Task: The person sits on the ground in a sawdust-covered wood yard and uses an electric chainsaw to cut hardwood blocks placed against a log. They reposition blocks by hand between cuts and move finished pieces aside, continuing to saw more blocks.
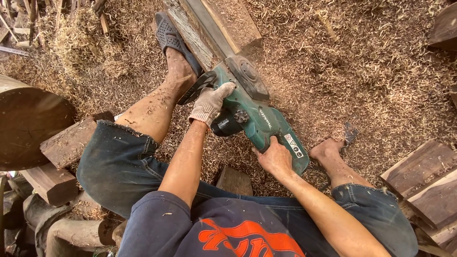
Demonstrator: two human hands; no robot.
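A green and black chainsaw (254,114) points away from me, its bar running along a weathered wooden beam (200,28). My left hand (212,102), in a worn cloth glove, grips the black front handle of the chainsaw. The saw's rear grip is held by my bare right hand (273,157). My left foot, in a dark perforated sandal (171,35), rests beside the beam. The bare right foot (328,152) stands in the shavings to the right.
Wood shavings (357,71) cover the ground. A large round log end (28,121) lies at left with wood blocks (66,143) beside it. Dark planks (423,176) are stacked at lower right, and a small block (235,181) sits between my legs.
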